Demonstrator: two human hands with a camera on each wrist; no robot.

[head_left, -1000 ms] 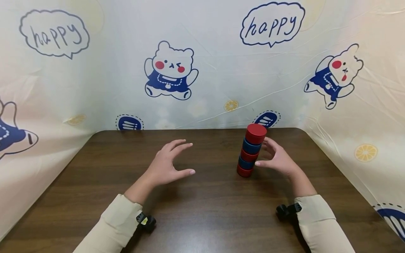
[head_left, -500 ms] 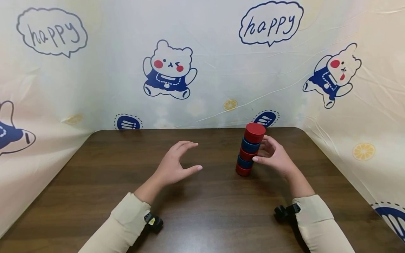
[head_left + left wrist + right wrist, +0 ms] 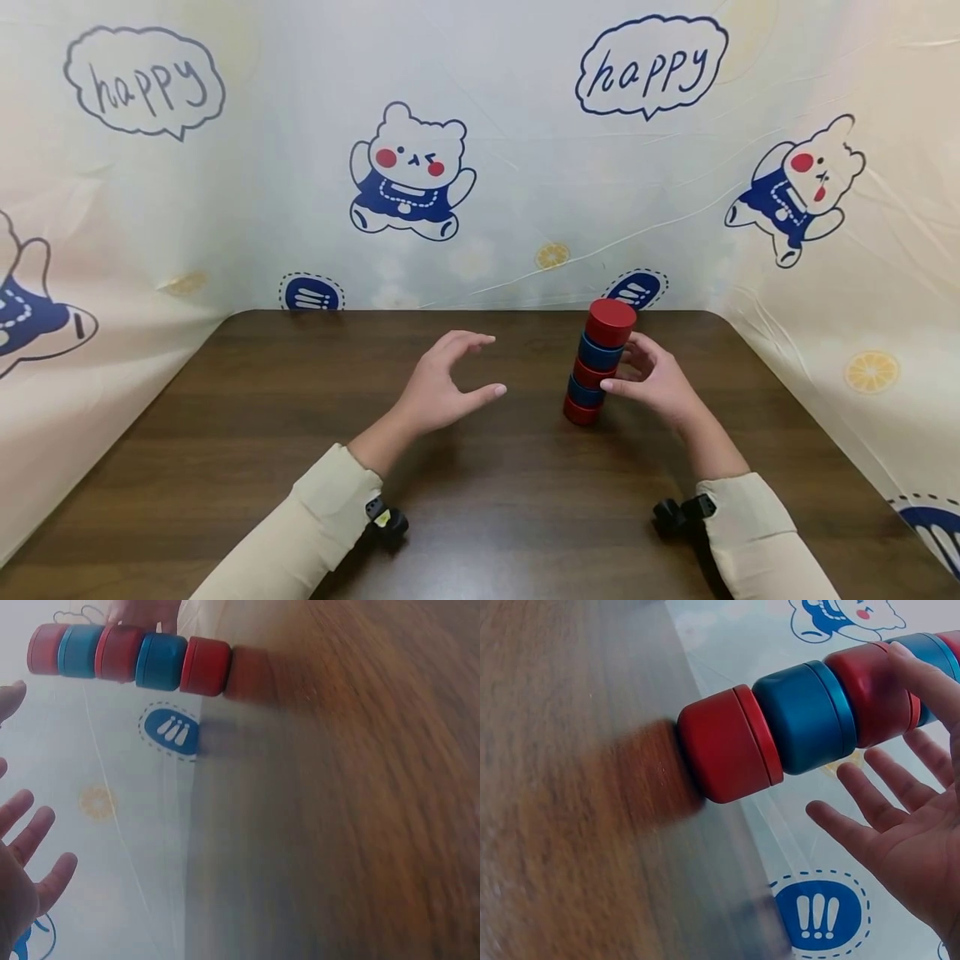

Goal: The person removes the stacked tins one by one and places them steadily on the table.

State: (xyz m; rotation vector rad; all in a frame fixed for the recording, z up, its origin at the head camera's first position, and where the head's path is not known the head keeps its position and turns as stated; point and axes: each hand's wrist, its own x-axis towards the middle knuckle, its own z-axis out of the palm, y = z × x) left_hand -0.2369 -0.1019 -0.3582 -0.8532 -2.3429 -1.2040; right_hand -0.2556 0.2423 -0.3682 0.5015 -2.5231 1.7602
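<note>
An upright stack of small lidded round tins, red and blue by turns, stands on the brown table [image 3: 480, 483]. The top red tin [image 3: 611, 322] and bottom red tin [image 3: 730, 746] frame the middle red tin [image 3: 592, 374]. My right hand [image 3: 654, 385] is at the stack's right side. Its thumb lies over the middle red tin, while the other fingers spread loosely behind; whether they touch is hard to tell. Apart from the stack, to its left, my left hand [image 3: 442, 387] hovers with parted thumb and fingers and holds nothing. The left wrist view shows the lower blue tin [image 3: 161, 661].
A pale cloth backdrop [image 3: 510, 192] with printed bears and "happy" bubbles hangs behind the table and along its sides. Each wrist carries a small black camera, the left camera [image 3: 387, 522] and the right camera [image 3: 681, 516].
My left hand has moved rightward, nearer the stack. My right hand has come slightly closer, its thumb now over the middle red tin. The stack keeps its place.
</note>
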